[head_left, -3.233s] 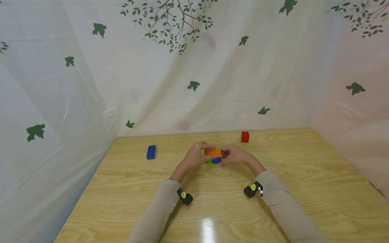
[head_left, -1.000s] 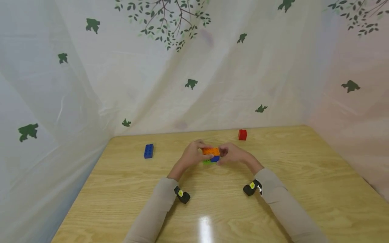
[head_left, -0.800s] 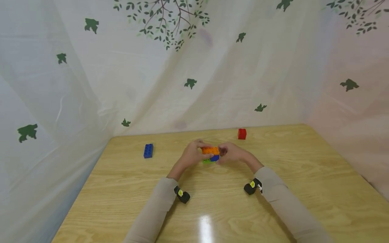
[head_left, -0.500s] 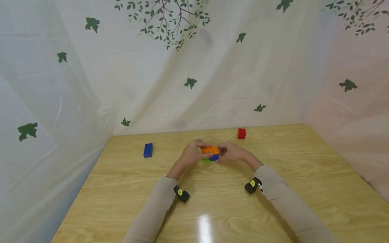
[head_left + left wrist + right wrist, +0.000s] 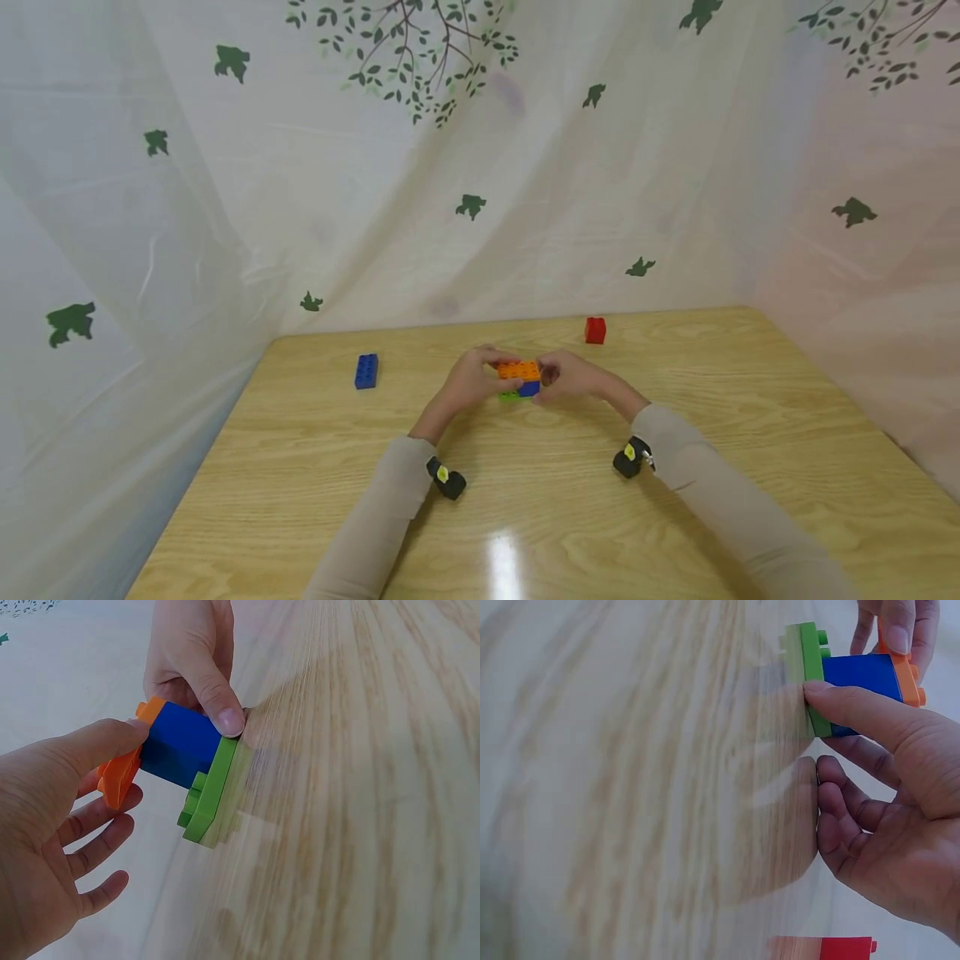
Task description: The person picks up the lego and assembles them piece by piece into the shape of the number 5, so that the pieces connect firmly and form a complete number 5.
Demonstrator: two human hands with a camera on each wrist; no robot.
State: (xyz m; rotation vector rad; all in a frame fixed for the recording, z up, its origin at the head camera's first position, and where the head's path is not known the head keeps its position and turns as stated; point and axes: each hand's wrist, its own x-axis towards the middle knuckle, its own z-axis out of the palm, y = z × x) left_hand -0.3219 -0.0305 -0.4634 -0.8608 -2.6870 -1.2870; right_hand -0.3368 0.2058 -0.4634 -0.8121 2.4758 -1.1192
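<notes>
Three stacked toy bricks stand mid-table: a thin green brick (image 5: 212,787) at the bottom, a blue brick (image 5: 182,742) above it, and an orange brick (image 5: 517,370) on top. The orange brick and the green brick both jut out past the blue one on the left side. My left hand (image 5: 471,383) pinches the orange brick between thumb and fingers; in the left wrist view its other fingers hang free. From the right, my right hand (image 5: 900,780) grips the green brick's end low down, thumb on its edge, with the remaining fingers loosely curled against the table.
A separate blue brick (image 5: 366,372) lies at the table's back left. Behind my right hand sits a red brick (image 5: 596,331), near the back edge of the wooden table (image 5: 540,492). A pale curtain (image 5: 375,208) with leaf and bird prints hangs behind.
Both hands keep their grip on the stack. My right forearm and wrist have swung slightly outward to the right. The head view has shifted a little.
</notes>
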